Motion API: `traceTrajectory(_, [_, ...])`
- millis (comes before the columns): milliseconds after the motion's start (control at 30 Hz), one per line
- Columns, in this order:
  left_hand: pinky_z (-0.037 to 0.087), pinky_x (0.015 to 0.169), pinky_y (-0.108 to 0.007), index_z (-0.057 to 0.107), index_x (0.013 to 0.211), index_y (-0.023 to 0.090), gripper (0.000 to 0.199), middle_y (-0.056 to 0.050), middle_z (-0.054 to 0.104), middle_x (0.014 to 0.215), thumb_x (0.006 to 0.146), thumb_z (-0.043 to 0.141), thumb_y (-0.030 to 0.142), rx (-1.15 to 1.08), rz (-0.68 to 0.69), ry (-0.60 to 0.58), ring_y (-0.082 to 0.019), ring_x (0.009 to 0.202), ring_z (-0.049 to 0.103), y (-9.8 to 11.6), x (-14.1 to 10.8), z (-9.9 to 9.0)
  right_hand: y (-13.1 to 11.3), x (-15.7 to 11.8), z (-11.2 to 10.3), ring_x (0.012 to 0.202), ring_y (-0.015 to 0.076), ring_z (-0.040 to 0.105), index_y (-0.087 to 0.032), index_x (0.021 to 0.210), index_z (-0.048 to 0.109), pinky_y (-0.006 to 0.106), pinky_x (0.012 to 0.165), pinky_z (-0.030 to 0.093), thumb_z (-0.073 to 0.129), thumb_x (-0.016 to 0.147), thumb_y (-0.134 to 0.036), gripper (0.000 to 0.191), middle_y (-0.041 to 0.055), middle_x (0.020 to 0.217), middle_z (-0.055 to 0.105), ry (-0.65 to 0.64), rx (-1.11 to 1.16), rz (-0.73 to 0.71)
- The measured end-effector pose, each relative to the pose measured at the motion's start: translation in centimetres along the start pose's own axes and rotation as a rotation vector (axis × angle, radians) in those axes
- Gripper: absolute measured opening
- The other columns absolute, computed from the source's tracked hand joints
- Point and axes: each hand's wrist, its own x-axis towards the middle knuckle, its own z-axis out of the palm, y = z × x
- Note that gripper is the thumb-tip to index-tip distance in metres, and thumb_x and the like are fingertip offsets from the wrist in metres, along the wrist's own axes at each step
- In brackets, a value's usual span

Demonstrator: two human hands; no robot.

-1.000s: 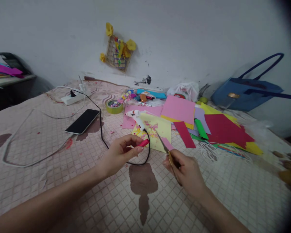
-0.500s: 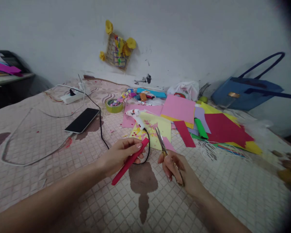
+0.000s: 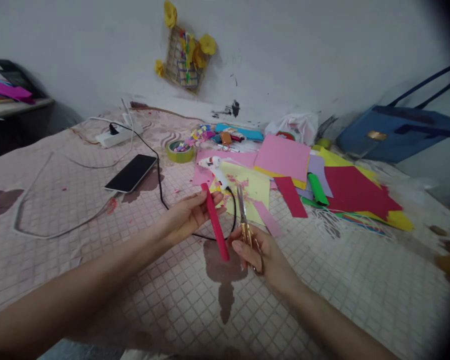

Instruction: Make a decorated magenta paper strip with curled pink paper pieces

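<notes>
Between the thumb and fingers of my left hand [image 3: 191, 215] is a narrow folded strip of red paper [image 3: 215, 223], its lower end slanting toward me. My right hand [image 3: 258, 252] grips gold-handled scissors [image 3: 243, 215], fingers around the handles and blades pointing away and up. The blades look closed or nearly so, to the right of the strip and apart from it. Beyond my hands a white glue gun [image 3: 217, 172] lies on a pale yellow sheet [image 3: 243, 175] strewn with pink and yellow paper scraps.
A phone [image 3: 132, 173] on a charging cable lies left, near a white power strip [image 3: 116, 136]. A roll of tape [image 3: 180, 152] sits farther back. Coloured paper sheets [image 3: 283, 156], white string [image 3: 332, 222] and a blue bag [image 3: 397, 132] are on the right.
My left hand has turned the red strip, so its near end now points right toward my right hand. The scissors have swung more upright and shifted left. The view has tilted slightly.
</notes>
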Motion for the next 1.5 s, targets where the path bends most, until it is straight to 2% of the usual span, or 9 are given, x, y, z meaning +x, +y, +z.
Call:
traceTrajectory(267, [0.044, 0.097, -0.04, 0.057, 0.091, 0.012, 0.01, -0.011, 0.063, 0.104, 0.083, 0.054, 0.017, 0.246, 0.158, -0.061, -0.02, 0.105, 0.058, -0.6, 0.3, -0.8, 0.9, 0.5, 0.1, 0.047, 0.0072, 0.042, -0.018, 0.087, 0.054, 0.022, 0.045, 0.033, 0.066, 0.071, -0.039, 0.029, -0.0013, 0.069, 0.06, -0.009, 0.19, 0.035])
traceTrajectory(400, [0.03, 0.105, -0.048, 0.043, 0.124, 0.021, 0.063, -0.011, 0.039, 0.139, 0.068, 0.072, 0.025, 0.804, 0.609, -0.027, -0.027, 0.129, 0.034, -0.7, 0.0, -1.2, 0.9, 0.8, -0.5, 0.047, 0.0077, 0.041, -0.019, 0.087, 0.054, 0.022, 0.045, 0.031, 0.063, 0.072, -0.035, 0.025, -0.0007, 0.067, 0.06, -0.007, 0.33, 0.039])
traceTrajectory(467, [0.017, 0.109, -0.05, 0.046, 0.123, 0.022, 0.064, -0.009, 0.04, 0.139, 0.066, 0.074, 0.026, 1.138, 0.811, -0.16, -0.027, 0.134, 0.022, -0.5, -0.4, -1.1, 1.0, 0.9, -0.8, 0.046, 0.0076, 0.04, -0.019, 0.087, 0.054, 0.022, 0.044, 0.03, 0.063, 0.073, -0.035, 0.023, -0.001, 0.065, 0.06, -0.031, 0.379, 0.061])
traceTrajectory(533, [0.01, 0.11, -0.051, 0.056, 0.113, 0.021, 0.046, -0.009, 0.054, 0.126, 0.07, 0.07, 0.029, 1.382, 0.878, -0.37, -0.026, 0.133, 0.026, -0.4, -0.6, -1.1, 1.0, 0.9, -1.0, 0.045, 0.0071, 0.039, -0.019, 0.086, 0.055, 0.022, 0.044, 0.029, 0.063, 0.073, -0.035, 0.022, -0.0018, 0.063, 0.058, -0.055, 0.414, 0.08])
traceTrajectory(633, [0.016, 0.109, -0.05, 0.06, 0.106, 0.022, 0.031, -0.007, 0.065, 0.108, 0.076, 0.064, 0.03, 1.534, 0.846, -0.645, -0.022, 0.114, 0.051, -0.5, -0.8, -1.2, 1.1, 0.9, -1.0, 0.044, 0.0066, 0.038, -0.019, 0.084, 0.056, 0.022, 0.045, 0.028, 0.064, 0.072, -0.035, 0.021, -0.0028, 0.062, 0.056, -0.102, 0.445, 0.083])
traceTrajectory(700, [0.028, 0.104, -0.046, 0.061, 0.106, 0.023, 0.025, -0.007, 0.067, 0.101, 0.081, 0.058, 0.027, 1.565, 0.832, -0.725, -0.019, 0.099, 0.059, -0.7, -0.9, -1.3, 1.0, 0.8, -0.9, 0.044, 0.0064, 0.037, -0.018, 0.077, 0.054, 0.022, 0.044, 0.027, 0.062, 0.074, -0.039, 0.022, -0.0029, 0.06, 0.055, -0.137, 0.414, 0.081])
traceTrajectory(833, [0.045, 0.085, -0.032, 0.062, 0.104, 0.022, 0.022, -0.008, 0.067, 0.097, 0.085, 0.05, 0.02, 1.561, 0.888, -0.651, -0.018, 0.092, 0.059, -0.6, -1.0, -1.3, 0.5, 0.4, -1.1, 0.042, 0.0075, 0.037, -0.018, 0.076, 0.05, 0.022, 0.043, 0.027, 0.043, 0.085, -0.052, 0.036, -0.0035, 0.054, 0.05, -0.067, 0.214, 0.025])
traceTrajectory(1133, [0.044, 0.08, -0.029, 0.061, 0.104, 0.019, 0.022, -0.009, 0.064, 0.096, 0.086, 0.048, 0.02, 1.43, 0.89, -0.444, -0.017, 0.09, 0.057, 0.4, -0.6, -1.3, -0.5, -0.8, -2.7, 0.05, 0.0108, 0.041, -0.02, 0.078, 0.045, 0.024, 0.048, 0.03, 0.047, 0.084, -0.04, 0.021, -0.0042, 0.058, 0.045, 0.176, -0.708, -0.318])
traceTrajectory(1500, [0.044, 0.075, -0.025, 0.059, 0.1, 0.018, 0.017, -0.006, 0.062, 0.094, 0.086, 0.05, 0.018, 1.401, 0.873, -0.353, -0.014, 0.085, 0.056, 0.1, -0.2, -1.6, -0.4, -1.0, -2.8, 0.048, 0.0126, 0.049, -0.02, 0.083, 0.047, 0.023, 0.048, 0.03, 0.05, 0.083, -0.043, 0.023, -0.0047, 0.054, 0.05, 0.23, -1.038, -0.395])
